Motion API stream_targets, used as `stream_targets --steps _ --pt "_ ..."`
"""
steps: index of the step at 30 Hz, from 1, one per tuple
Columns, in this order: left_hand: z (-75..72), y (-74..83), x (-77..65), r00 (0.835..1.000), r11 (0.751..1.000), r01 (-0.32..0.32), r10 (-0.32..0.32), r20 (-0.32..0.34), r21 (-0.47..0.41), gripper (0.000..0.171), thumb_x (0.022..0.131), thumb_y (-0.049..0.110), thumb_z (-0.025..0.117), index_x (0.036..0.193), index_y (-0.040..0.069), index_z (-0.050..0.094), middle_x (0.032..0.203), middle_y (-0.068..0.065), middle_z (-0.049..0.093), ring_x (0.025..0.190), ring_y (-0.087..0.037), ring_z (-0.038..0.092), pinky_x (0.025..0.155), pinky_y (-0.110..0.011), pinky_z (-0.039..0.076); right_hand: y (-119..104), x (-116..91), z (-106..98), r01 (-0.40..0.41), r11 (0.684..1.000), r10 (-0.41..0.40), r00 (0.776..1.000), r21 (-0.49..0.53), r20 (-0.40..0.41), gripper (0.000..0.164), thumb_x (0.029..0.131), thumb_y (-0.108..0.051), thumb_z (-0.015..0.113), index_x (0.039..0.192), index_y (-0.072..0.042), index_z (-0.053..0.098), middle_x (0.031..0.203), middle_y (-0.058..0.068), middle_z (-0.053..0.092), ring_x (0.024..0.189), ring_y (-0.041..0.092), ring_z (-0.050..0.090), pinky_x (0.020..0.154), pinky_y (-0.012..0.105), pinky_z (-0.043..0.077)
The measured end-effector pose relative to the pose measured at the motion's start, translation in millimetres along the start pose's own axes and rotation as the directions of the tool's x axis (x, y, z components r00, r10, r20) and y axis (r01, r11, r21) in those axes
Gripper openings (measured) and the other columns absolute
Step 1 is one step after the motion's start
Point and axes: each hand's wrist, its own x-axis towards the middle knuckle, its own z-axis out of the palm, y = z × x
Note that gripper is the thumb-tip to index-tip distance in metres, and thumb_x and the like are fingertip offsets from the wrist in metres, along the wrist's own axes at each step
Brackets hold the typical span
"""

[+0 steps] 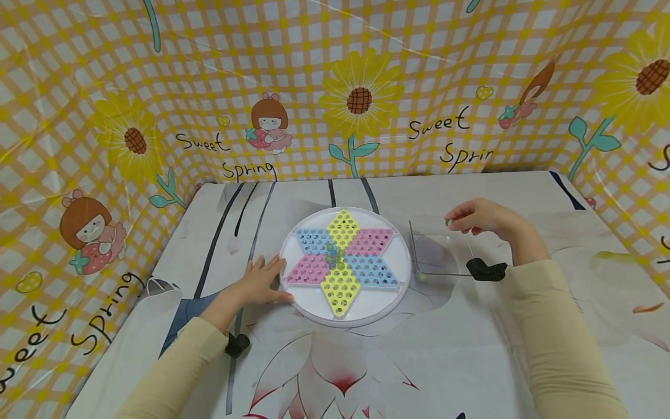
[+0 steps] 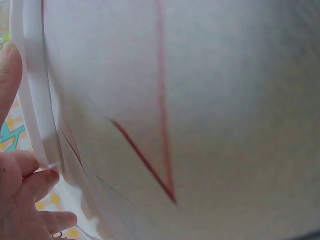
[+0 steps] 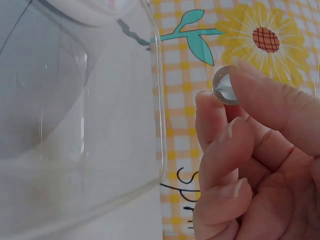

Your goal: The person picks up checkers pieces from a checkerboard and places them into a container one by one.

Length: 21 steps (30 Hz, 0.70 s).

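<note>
A round white Chinese checkers board (image 1: 377, 302) with a pink, blue and yellow star lies flat on the table. Several green and blue marbles (image 1: 334, 256) cluster near the star's middle. My left hand (image 1: 259, 283) rests its spread fingers against the board's left rim; the left wrist view shows its fingertips by the white edge (image 2: 37, 90). Over a clear plastic box (image 1: 445, 274) to the board's right, my right hand (image 1: 484, 216) pinches one clear marble with a pale swirl (image 3: 224, 87) between thumb and forefinger. Its other fingers curl inward, holding nothing visible.
A greenish marble (image 1: 421, 278) shows at the box's near left corner. A white cloth with printed flowers (image 1: 335, 361) covers the table. Yellow checked sheeting (image 1: 309, 75) hangs around the back and sides. Dark wrist cameras (image 1: 487, 269) sit on both wrists.
</note>
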Motion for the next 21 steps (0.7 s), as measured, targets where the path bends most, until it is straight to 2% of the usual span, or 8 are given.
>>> stream_targets --steps 21 --pt "2.1 -2.7 1.9 1.0 1.0 -0.002 0.002 -0.009 0.009 0.093 0.077 0.051 0.065 0.144 0.003 0.023 0.151 -0.019 0.015 0.134 -0.051 0.002 0.106 -0.061 -0.002 22.1 -8.8 -5.2 -0.054 0.998 0.054 0.998 0.028 -0.009 0.051 0.084 -0.032 0.065 0.119 0.004 0.053 0.095 -0.007 0.059 0.091 0.02 0.052 0.074 0.029 0.043"
